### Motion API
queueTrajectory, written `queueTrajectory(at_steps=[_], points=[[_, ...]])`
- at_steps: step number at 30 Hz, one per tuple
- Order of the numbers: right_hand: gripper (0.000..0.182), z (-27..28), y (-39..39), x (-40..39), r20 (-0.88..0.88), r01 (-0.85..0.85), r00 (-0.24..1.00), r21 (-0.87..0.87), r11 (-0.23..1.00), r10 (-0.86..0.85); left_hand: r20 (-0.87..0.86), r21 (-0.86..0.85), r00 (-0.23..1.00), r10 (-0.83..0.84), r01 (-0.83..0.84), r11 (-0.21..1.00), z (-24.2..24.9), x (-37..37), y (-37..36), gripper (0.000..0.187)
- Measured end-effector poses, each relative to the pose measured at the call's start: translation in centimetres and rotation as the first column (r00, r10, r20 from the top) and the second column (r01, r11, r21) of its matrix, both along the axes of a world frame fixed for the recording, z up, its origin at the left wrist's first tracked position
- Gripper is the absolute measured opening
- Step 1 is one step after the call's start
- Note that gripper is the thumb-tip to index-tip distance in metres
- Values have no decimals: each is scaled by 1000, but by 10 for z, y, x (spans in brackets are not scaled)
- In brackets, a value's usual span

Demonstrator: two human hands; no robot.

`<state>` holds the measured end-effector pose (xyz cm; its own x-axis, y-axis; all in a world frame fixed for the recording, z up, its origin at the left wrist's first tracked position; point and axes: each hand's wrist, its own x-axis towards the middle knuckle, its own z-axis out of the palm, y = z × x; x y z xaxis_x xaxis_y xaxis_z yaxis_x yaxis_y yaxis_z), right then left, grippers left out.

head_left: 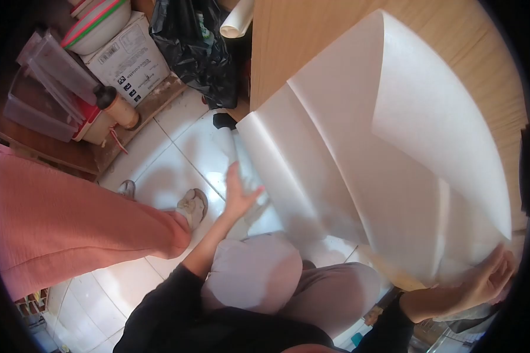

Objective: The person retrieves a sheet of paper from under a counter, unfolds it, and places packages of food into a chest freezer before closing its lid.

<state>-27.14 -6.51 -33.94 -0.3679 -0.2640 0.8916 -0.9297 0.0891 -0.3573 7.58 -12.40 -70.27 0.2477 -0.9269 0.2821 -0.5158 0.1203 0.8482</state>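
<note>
A large whitish sheet (347,153), paper or thin film, leans across the wooden panel in front of me. It has several long creases, and its upper right side curls over. My right hand (486,279) is at the sheet's lower right corner, fingers bent round its edge. My left hand (241,194) hovers just left of the sheet's left edge, slightly blurred, with thumb and fingers spread and nothing seen in them. My knees (253,273) are bent below the sheet.
Another person in a long pink garment (82,217) and sandals stands at left on the white floor tiles (165,141). Beyond are a printed carton (129,62), bowls (100,26), a brown bottle (118,106), a black plastic bag (197,53) and a white roll (237,22). The wooden panel (312,35) rises behind the sheet.
</note>
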Motion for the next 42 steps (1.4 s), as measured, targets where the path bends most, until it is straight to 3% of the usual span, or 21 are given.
queueTrajectory(at_steps=[2, 5, 6, 10, 12, 15, 16, 18, 20, 22, 23, 26, 30, 31, 33, 36, 38, 39, 40, 41, 42], points=[[26, 8, -1, 5, 47, 52, 998, -109, 993, -47, 229, 152, 963, -143, 110, 982, 26, -26, -12, 100], [21, 32, 12, -9, 11, 64, 998, -282, 957, -64, 96, 384, 953, -287, 230, 894, 5, -46, -36, 106], [19, 43, 20, -23, -23, 50, 998, -344, 938, -62, 98, 505, 949, -299, 212, 837, -7, -51, -40, 109], [16, 82, 47, -62, -174, -29, 981, -567, 823, -85, 218, 683, 858, -466, 207, 701, -36, -59, -38, 106], [16, 83, 50, -65, -181, -26, 978, -582, 813, -99, 183, 773, 828, -531, 213, 598, -50, -58, -35, 103], [16, 69, 44, -53, -133, -25, 990, -505, 863, -49, 258, 797, 771, -583, 171, 579, -81, -59, -34, 95], [16, 60, 42, -45, -107, -32, 994, -469, 883, -20, 356, 783, 733, -580, 106, 613, -67, -61, -29, 91], [16, 46, 34, -26, -49, -73, 997, -392, 917, 58, -154, 889, 534, -831, 442, 119, -37, -38, -50, 94], [16, 36, 24, -3, 27, -140, 987, -322, 936, 157, -435, 717, 331, -837, 690, -100, 33, -5, -45, 89], [17, 33, 11, 17, 120, -243, 952, -258, 935, 281, -447, 377, 424, -788, 888, 264, 87, 2, -30, 81], [17, 33, 1, 24, 169, -314, 920, -221, 923, 354, -467, 169, 461, -754, 884, 436, 99, 4, -27, 77], [15, 15, -35, 22, 233, -603, 762, -84, 793, 604, -197, 154, 586, -786, 810, 566, 101, -20, -35, 73], [16, -29, -63, 88, 402, -914, 397, 258, 314, 825, -421, -59, 587, -691, 743, 667, 76, -55, -41, 71], [28, -40, -68, 96, 349, -846, 355, 516, 138, 867, -521, -126, 549, -654, 708, 695, 80, -57, -39, 71], [43, -54, -67, 126, 295, -610, 206, 784, -113, 933, -743, -283, 352, -569, 606, 744, 98, -55, -29, 70], [52, -75, -68, 146, 232, -528, 279, 848, -53, 932, -860, -475, -31, -509, 414, 777, 127, -42, -15, 68], [58, -92, -73, 154, 304, -603, 297, 795, -69, 905, -873, -475, -88, -479, 369, 799, 128, -31, -11, 67], [61, -99, -75, 153, 340, -642, 297, 763, -77, 892, -885, -419, 19, -465, 402, 814, 133, -27, -12, 63], [68, -101, -75, 155, 330, -590, 279, 800, -110, 902, -923, -313, 126, -364, 304, 900, 140, -24, -10, 63], [69, -101, -73, 155, 394, -659, 266, 741, -133, 880, -944, -207, 219, -247, 191, 960, 147, -19, -11, 62], [71, -99, -69, 156, 456, -722, 246, 675, -152, 855, -885, -222, 416, -210, 19, 975, 156, -7, -17, 61]])
